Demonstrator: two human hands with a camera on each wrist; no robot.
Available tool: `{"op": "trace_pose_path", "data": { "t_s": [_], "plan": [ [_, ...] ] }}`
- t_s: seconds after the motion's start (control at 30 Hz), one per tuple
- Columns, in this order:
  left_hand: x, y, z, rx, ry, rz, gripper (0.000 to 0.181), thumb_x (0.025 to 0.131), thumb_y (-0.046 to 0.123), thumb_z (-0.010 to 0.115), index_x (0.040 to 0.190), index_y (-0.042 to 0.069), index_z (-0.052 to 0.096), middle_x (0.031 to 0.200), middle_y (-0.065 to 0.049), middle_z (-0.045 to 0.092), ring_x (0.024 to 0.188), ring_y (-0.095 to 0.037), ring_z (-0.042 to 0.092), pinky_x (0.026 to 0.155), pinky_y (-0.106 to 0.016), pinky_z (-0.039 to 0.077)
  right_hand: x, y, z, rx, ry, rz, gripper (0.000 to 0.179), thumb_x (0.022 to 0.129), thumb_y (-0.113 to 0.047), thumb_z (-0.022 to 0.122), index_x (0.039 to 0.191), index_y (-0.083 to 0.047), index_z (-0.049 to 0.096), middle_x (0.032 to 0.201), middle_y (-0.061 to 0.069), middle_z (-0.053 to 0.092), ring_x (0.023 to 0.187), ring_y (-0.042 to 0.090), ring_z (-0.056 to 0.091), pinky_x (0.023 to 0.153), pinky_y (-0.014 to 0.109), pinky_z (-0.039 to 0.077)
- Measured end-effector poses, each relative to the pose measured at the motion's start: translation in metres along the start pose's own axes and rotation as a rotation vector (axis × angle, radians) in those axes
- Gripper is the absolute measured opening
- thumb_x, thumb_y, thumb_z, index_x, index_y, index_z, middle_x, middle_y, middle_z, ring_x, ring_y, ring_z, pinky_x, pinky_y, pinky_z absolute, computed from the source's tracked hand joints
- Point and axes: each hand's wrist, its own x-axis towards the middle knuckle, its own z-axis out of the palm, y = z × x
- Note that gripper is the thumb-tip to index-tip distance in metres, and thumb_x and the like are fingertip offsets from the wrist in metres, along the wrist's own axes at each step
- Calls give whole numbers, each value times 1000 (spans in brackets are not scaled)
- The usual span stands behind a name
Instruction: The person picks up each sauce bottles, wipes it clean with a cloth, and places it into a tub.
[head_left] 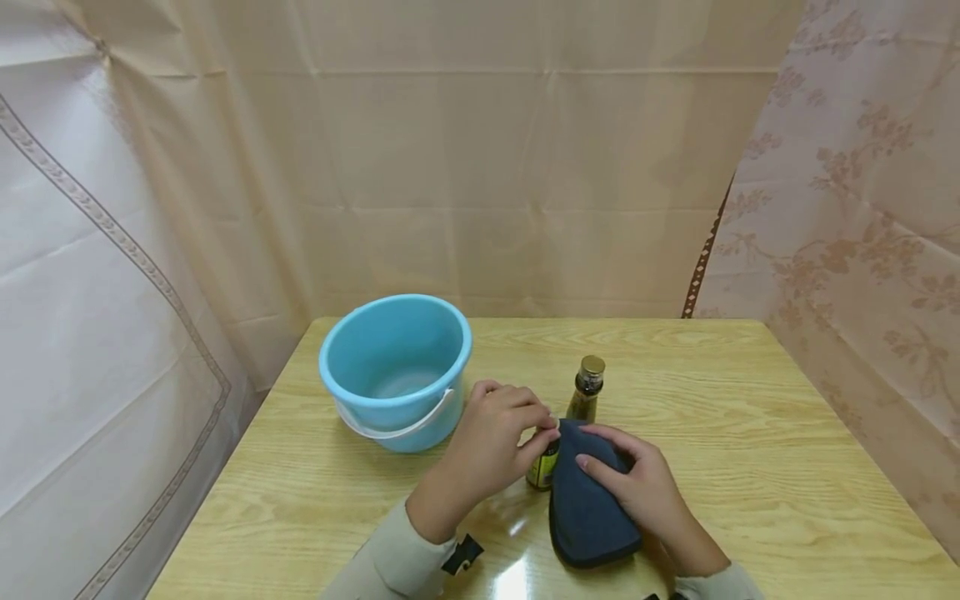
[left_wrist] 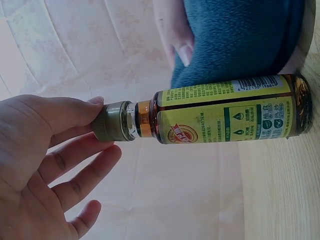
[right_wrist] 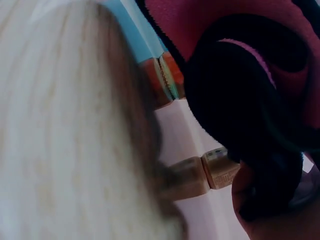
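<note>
My left hand (head_left: 495, 437) pinches the olive-green cap (left_wrist: 114, 121) of a small dark bottle (left_wrist: 227, 110) with a yellow-green label, thumb and fingertips at the cap. In the head view the bottle stands on the table, partly behind the hand. My right hand (head_left: 637, 483) grips a dark blue, plush fabric item (head_left: 588, 508), narrow at its far end and wider near me. Pink lining (right_wrist: 180, 20) shows inside it in the right wrist view. Just behind these is a taller dark bottle (head_left: 582, 406) with a gold cap, its lower part hidden.
A light-blue bucket (head_left: 396, 400) with a white handle stands at the back left of the wooden table (head_left: 720, 400). Curtains (head_left: 487, 150) hang behind the table and along both sides.
</note>
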Motion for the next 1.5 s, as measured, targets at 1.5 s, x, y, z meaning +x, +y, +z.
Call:
{"op": "trace_pose_path", "data": {
  "t_s": [1.5],
  "plan": [
    [2,0,2,44,52,19,5,92,35,80,93,30,81,95,16,76,92,-4,70,96,-41,43,-5,-18,-1,2,133,-311,40,99,-4,68,139,-10,65,110,3,74,93,14,75,73,32,62]
  ]
}}
